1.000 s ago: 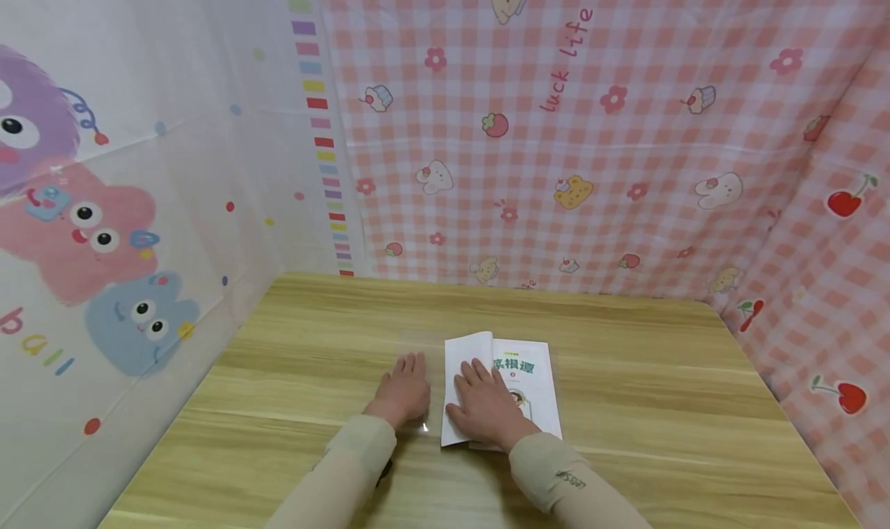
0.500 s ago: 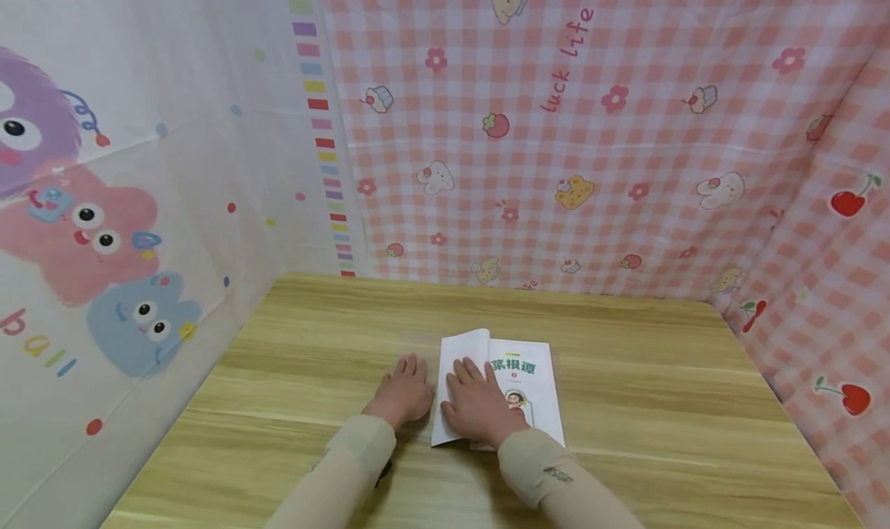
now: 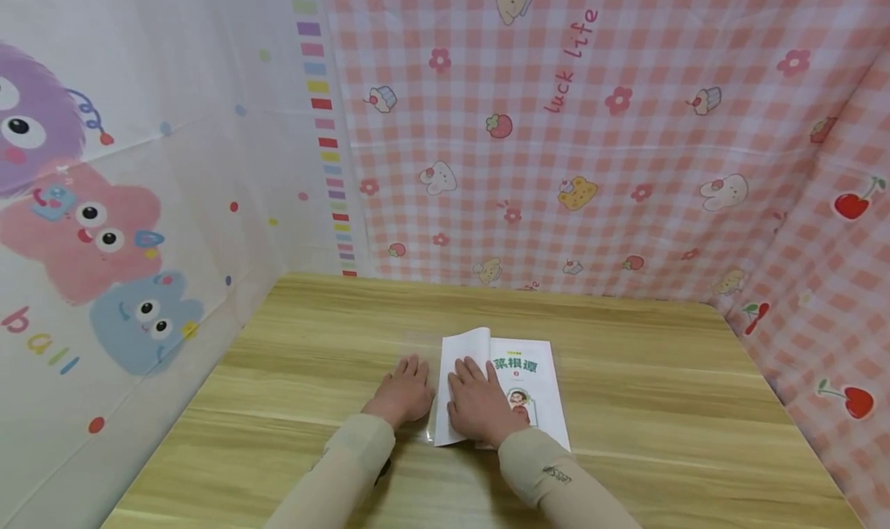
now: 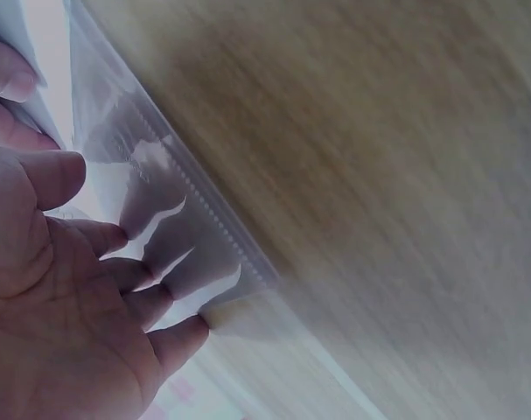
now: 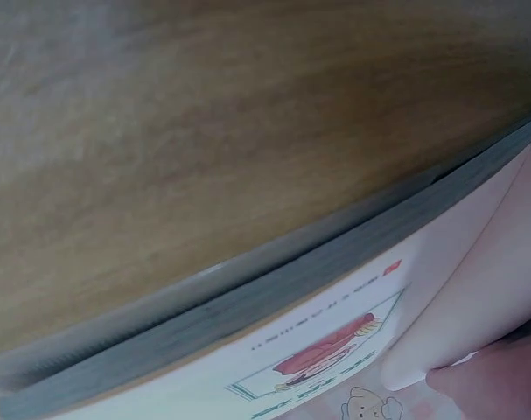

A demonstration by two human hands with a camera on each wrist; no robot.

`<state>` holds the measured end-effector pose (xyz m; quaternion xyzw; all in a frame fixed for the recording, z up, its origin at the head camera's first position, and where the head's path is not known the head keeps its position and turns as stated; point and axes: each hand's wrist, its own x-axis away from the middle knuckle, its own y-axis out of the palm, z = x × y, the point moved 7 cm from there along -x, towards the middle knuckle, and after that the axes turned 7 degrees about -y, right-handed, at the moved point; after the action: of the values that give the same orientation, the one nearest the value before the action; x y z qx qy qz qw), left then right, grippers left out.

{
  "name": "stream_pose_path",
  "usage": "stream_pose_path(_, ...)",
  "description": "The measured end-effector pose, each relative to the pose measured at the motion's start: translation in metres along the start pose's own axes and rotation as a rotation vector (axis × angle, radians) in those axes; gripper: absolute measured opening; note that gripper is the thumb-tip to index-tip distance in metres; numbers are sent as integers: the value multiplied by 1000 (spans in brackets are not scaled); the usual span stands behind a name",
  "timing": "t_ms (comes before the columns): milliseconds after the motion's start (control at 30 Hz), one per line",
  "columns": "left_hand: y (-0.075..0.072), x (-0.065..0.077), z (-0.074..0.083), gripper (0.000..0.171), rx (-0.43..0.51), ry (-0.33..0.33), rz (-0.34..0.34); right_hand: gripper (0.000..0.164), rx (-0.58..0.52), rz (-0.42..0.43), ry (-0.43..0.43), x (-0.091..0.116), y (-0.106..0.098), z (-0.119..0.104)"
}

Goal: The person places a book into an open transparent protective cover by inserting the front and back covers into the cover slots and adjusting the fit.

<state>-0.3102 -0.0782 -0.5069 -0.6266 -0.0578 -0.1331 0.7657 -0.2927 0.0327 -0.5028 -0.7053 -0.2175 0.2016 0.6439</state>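
Observation:
An open book (image 3: 545, 394) lies on the table, its title page with green characters and a small drawn figure facing up. Its white front leaf (image 3: 455, 351) is turned over to the left. My right hand (image 3: 480, 405) rests with extended fingers on that leaf. Beyond the leaf's left edge sticks out a clear plastic book cover (image 4: 164, 179), its flap lying over the wood. My left hand (image 3: 405, 394) lies on this flap, and in the left wrist view its fingertips touch the plastic. The right wrist view shows the book's page edges (image 5: 204, 324).
The wood-grain table (image 3: 647, 374) extends around the book on every side. Behind it hangs a pink checked cloth (image 3: 521, 158), and a white cloth with cartoon figures (image 3: 104, 235) borders the left.
The turned leaf and my right hand have shifted slightly left, showing more of the title page. My left hand stays at nearly the same spot.

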Motion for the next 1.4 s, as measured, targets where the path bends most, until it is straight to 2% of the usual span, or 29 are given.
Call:
stream_pose_path(500,1,-1,-2,58,-7,-2,-25,51,-16,6,12,-3,4,6)
stream_pose_path(700,3,1,-1,76,12,2,-33,49,-32,7,-32,-3,1,2)
stream_pose_path(800,3,3,-1,81,2,7,-31,49,-19,5,-26,-2,1,1)
stream_pose_path(1200,3,2,-1,81,6,25,-45,49,4,25,-6,-6,5,1)
stream_pose_path(1400,2,1,-1,72,-3,6,-56,47,23,58,-22,-7,4,-3)
